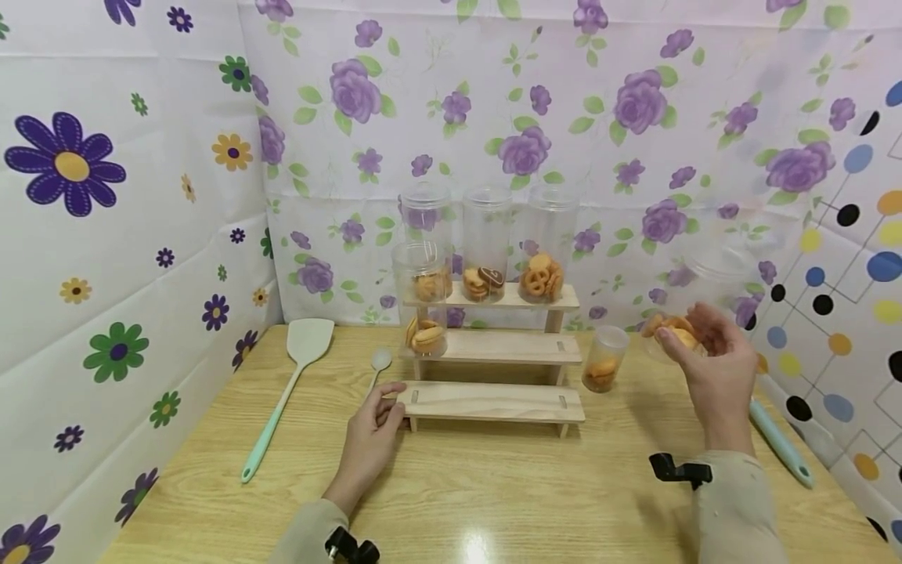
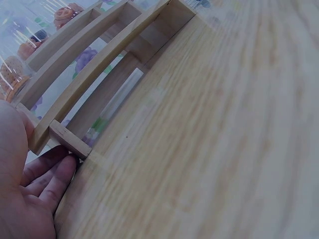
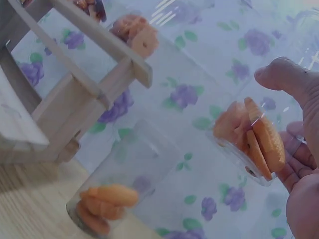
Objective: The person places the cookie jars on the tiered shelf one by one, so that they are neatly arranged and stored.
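A three-tier wooden stand (image 1: pixel 491 401) stands on the table. My left hand (image 1: pixel 371 435) grips the left end of its lowest shelf; in the left wrist view, curled fingers (image 2: pixel 60 181) lie by the stand's leg. My right hand (image 1: pixel 719 368) holds a clear plastic jar (image 3: pixel 239 149) of cookies, raised to the right of the stand, its thumb and fingers on opposite sides. Another clear jar (image 1: pixel 604 359) with cookies at its bottom stands on the table, between the stand and my right hand.
Three cookie jars, including the middle one (image 1: pixel 486 243), line the top shelf. Another jar (image 1: pixel 425 301) occupies the middle shelf's left end. A pale spatula (image 1: pixel 308 345) and a small spoon (image 1: pixel 381 359) lie left; a light-blue handle (image 1: pixel 781 444) lies right. Patterned cloths surround the table.
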Demonstrator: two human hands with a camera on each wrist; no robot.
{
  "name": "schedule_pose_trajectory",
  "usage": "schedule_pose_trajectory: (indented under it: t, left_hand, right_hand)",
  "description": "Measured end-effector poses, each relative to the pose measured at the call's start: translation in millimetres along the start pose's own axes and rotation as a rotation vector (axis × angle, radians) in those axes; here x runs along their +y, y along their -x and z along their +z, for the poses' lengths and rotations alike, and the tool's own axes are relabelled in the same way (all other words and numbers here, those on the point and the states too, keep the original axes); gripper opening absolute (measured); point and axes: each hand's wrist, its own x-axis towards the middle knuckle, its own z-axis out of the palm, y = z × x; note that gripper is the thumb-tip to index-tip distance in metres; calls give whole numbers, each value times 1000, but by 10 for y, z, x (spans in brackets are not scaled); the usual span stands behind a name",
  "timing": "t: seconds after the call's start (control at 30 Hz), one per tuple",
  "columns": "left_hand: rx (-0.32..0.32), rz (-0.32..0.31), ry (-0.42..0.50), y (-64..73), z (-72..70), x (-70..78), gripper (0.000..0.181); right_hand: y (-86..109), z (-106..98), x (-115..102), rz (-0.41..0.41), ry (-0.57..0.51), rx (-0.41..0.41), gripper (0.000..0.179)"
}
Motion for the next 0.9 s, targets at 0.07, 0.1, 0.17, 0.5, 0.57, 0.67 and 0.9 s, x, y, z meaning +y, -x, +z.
schedule_pose_trajectory:
  t: [0.07,0.1,0.17,0.5,0.57,0.67,0.9]
  left_hand:
    - [-3,-8,3,-1,1,-9,30]
    - [-4,-10,2,-1,0,-11,30]
    - [-8,-24,7,-3,-2,-11,30]
    - [-13,-5,8,-12,-12,-9,30]
    - [-13,-12,14,-11,-16,-3,30]
    - [-13,-1,21,-5,-18,6,30]
    - [-9,4,39,2,-13,13,30]
  right_hand:
    - [17,28,-70,-2,14,-20,68]
    - [26,43,-102,-7,28,-30,68]
    - [46,74,-161,-23,65,-51,69]
    - [188,445,-339,-108,107,-197,65]
    - [227,540,-344,-132,101,-224,65]
    - [284,662,-342,-148,80,-259,65]
    - [399,846,-336,-142,27,-323,63]
